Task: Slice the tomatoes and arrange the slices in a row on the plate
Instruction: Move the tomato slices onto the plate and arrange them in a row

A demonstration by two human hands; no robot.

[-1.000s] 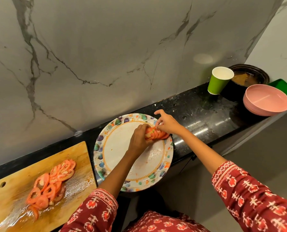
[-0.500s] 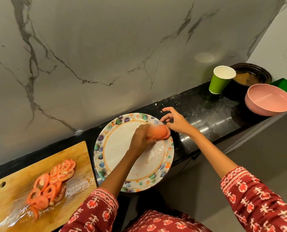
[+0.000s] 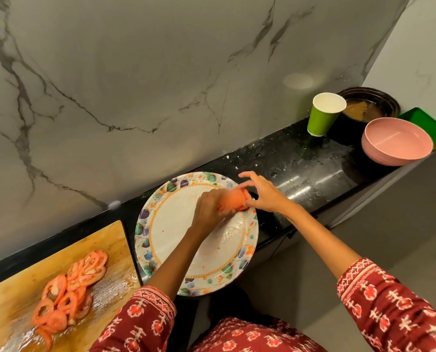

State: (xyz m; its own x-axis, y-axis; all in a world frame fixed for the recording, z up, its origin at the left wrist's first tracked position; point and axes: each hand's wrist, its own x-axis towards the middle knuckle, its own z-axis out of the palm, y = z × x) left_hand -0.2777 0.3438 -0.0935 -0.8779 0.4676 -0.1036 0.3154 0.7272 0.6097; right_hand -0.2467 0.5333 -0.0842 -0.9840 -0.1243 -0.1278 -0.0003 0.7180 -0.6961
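Both hands, left (image 3: 209, 212) and right (image 3: 265, 194), held blurred tomato slices (image 3: 233, 201) over the plate (image 3: 166, 237); more slices (image 3: 69, 288) lay lower left.

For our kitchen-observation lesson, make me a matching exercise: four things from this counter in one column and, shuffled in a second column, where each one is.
Column 1
1. paper cup
2. pink bowl
3. loose tomato slices
4. handful of tomato slices

Column 2
A. on the wooden cutting board
B. held between the left hand and right hand, over the far rim of the patterned plate
C. at the right end of the counter, in front of a green tray
D. by the marble wall, left of a dark pot

Pairs: 1-D, 2-C, 3-A, 4-B
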